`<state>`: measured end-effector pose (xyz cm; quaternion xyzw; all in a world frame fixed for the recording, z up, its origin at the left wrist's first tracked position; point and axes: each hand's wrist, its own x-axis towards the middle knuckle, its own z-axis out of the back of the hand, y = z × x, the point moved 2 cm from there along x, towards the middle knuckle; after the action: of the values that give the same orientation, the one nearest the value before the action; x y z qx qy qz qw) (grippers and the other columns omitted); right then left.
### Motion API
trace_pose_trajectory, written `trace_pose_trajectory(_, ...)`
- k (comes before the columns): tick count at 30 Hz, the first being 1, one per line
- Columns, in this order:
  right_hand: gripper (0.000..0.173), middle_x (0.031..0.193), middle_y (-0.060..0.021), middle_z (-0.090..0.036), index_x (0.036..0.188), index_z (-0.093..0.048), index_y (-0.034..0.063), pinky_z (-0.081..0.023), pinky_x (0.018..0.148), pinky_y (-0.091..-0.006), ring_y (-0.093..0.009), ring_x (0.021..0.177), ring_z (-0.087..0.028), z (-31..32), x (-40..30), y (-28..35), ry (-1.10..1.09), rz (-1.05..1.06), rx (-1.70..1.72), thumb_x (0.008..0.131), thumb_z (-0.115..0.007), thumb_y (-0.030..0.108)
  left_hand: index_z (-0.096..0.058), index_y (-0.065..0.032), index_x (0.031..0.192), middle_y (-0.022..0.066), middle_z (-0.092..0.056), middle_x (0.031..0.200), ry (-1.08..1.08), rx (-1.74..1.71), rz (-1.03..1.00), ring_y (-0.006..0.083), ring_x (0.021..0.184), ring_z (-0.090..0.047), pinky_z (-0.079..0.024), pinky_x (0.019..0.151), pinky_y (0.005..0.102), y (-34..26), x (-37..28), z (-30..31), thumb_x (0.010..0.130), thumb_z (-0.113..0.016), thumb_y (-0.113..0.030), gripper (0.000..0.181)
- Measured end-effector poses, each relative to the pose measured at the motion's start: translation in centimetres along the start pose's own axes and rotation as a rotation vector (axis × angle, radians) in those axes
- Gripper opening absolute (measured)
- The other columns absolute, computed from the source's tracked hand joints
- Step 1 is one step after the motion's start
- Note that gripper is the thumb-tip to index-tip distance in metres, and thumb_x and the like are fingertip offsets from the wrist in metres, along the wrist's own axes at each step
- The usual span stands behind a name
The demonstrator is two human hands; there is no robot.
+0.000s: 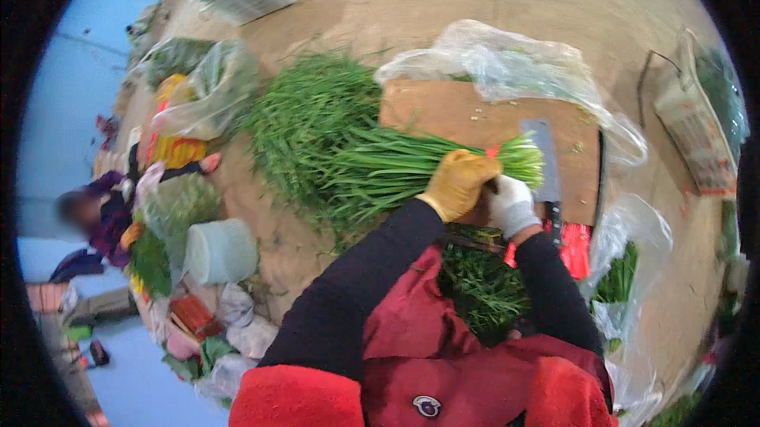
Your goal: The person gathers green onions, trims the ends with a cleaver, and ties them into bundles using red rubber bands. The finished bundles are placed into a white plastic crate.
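A bunch of leafy green stalks, apparently garlic chives (pixel 392 160), lies with its pale cut ends pointing right over a wooden board (pixel 427 103). A red tie (pixel 492 152) crosses it near those ends. My left hand (pixel 463 180), in a yellow glove, grips the bunch just left of the tie. Against its fingertips is my right hand (pixel 512 204) in a white glove, below the pale ends; its fingers are partly hidden, so what they hold is unclear. A cleaver (pixel 545 163) rests flat on the board, its black handle towards me.
Loose greens (pixel 314 100) are heaped left of the board. A clear plastic bag (pixel 510 65) drapes its far edge. Red strips (pixel 575 249) hang at the near right edge. A white bucket (pixel 222 252) and a person (pixel 110 213) handling greens are at left.
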<state>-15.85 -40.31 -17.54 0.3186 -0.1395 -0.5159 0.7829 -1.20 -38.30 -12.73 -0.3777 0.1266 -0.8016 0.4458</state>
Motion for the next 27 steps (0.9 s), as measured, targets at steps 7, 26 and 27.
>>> trace_pose_trajectory(7,0.021,0.086,-0.0188,-0.065,0.094,-0.063,0.0090,-0.049,0.072,-0.0455,-0.038,0.082,-0.062,3.7,-1.2,0.7,0.011,-0.059,0.053,0.083,-0.057,0.025,-0.064,-0.0129,0.089,0.0026,-0.065,0.093,0.064,0.154,-0.008,0.0241,0.089,-0.061,-0.046,0.080,0.0389,0.5,0.7,-1.5,0.069,-0.058,-0.005,0.023)
trace_pose_trajectory(26,0.013,0.077,-0.0152,-0.062,0.086,-0.061,0.0078,-0.049,0.066,-0.0436,-0.037,0.076,-0.061,5.9,2.3,1.7,-0.318,0.167,0.033,0.082,-0.056,0.019,-0.064,-0.0046,0.077,0.0116,-0.061,0.071,-0.115,-0.255,0.539,0.0287,0.069,-0.060,-0.047,0.065,0.0348,2.7,1.6,-1.2,0.079,-0.064,-0.011,0.007)
trace_pose_trajectory(27,0.013,0.076,-0.0150,-0.062,0.086,-0.061,0.0076,-0.049,0.065,-0.0433,-0.036,0.074,-0.061,6.4,1.2,1.3,-0.348,0.190,0.057,0.082,-0.056,0.018,-0.066,-0.0071,0.077,0.0165,-0.061,0.073,-0.072,-0.165,0.476,0.0344,0.074,-0.060,-0.046,0.064,0.0408,2.9,2.8,-1.2,0.083,-0.058,-0.028,0.023)
